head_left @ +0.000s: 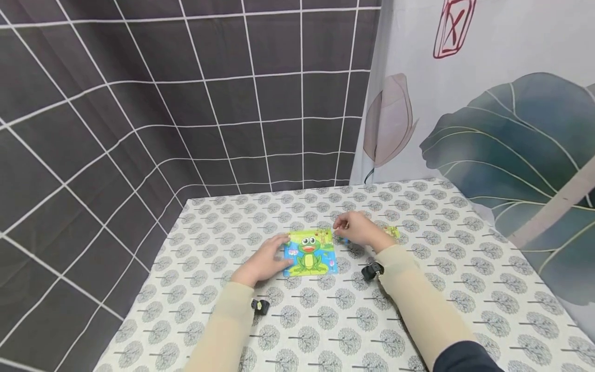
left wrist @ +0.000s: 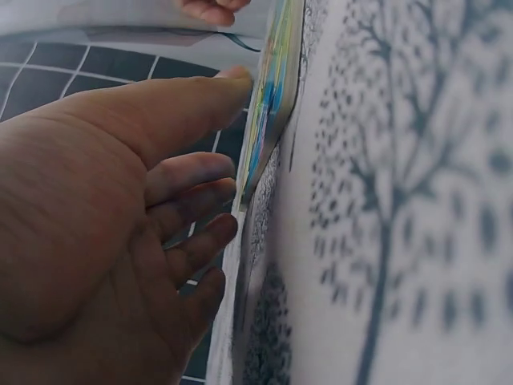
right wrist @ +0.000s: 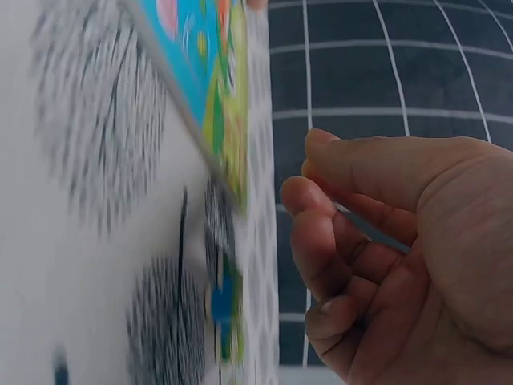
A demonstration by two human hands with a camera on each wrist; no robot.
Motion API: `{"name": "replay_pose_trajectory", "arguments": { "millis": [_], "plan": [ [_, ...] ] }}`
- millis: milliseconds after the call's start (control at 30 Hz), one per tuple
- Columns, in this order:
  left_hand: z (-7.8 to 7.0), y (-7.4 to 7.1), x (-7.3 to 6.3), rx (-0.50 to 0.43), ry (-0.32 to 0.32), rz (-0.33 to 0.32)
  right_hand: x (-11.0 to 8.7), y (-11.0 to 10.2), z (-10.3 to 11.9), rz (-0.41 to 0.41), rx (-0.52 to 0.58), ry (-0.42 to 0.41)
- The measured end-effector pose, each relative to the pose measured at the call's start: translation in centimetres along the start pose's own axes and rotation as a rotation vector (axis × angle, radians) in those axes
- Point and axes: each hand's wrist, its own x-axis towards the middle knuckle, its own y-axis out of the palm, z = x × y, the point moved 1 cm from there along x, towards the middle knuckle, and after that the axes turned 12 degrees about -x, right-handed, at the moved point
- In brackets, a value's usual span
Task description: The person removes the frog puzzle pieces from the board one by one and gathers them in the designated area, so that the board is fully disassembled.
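A square frog picture board (head_left: 310, 253), bright green, yellow and blue, lies flat on the patterned cloth; it looks like a jigsaw puzzle. My left hand (head_left: 268, 261) rests at its left edge, thumb by the lower corner and fingers by the upper one. In the left wrist view those fingers (left wrist: 192, 180) are spread and relaxed. Beyond the upper right corner hovers my right hand (head_left: 355, 227), its fingers (right wrist: 313, 241) loosely bent. I see nothing held between its thumb and fingertips. Small colourful pieces (head_left: 392, 231) lie behind the right wrist, partly hidden by it.
The table is covered by a white cloth (head_left: 307, 320) printed with grey trees. A dark gridded curtain (head_left: 279, 103) hangs behind and to the left. A white curtain with leaf prints (head_left: 520, 139) stands along the right side.
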Motion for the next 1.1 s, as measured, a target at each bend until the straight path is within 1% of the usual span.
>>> {"name": "replay_pose_trajectory", "arguments": {
  "millis": [233,367,533,867,1100],
  "plan": [
    [0.3,-0.4,-0.3,-0.009,0.006,0.041,1.8,2.5,3.2,0.061,0.046,-0.056],
    [0.4,-0.5,-0.3,-0.016,0.006,0.04,2.2,3.7,4.4,0.073,0.055,-0.053],
    [0.6,-0.4,-0.3,-0.027,-0.004,0.032,2.4,4.5,5.3,0.083,0.061,-0.045],
    [0.5,-0.4,-0.2,-0.035,-0.025,0.036,2.5,5.8,6.7,0.089,-0.011,-0.097],
    [0.6,-0.5,-0.1,-0.04,-0.024,0.036,2.6,6.2,7.2,0.14,-0.045,-0.093]
  ]
}}
